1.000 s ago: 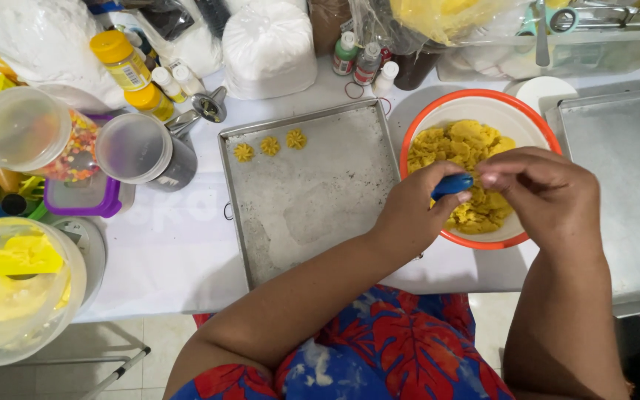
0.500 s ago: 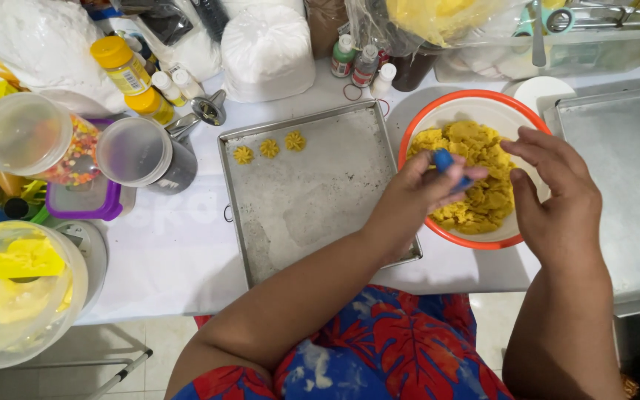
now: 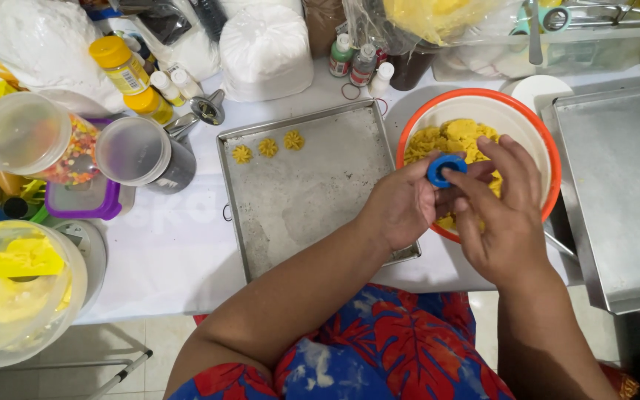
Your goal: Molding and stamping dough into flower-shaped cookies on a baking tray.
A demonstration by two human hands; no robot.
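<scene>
Tabletop (image 3: 172,252) covered in white cloth carries everything, largest first: a bare metal tray (image 3: 624,192) at the right edge, then a floured baking tray (image 3: 312,200) in the middle with three small yellow cookies (image 3: 267,147) in a row near its far left corner. Just right of that tray stands an orange-rimmed bowl (image 3: 550,148) holding yellow dough (image 3: 453,137). Over the bowl's near side the two hands meet. The left hand (image 3: 398,204) is clamped on a small blue ring (image 3: 446,169), pinching it between thumb and fingers, so the ring sits above the dough. The right hand (image 3: 505,215) reaches in from the near side, its fingertips (image 3: 453,176) touching the ring, fingers loosely spread rather than closed around it.
</scene>
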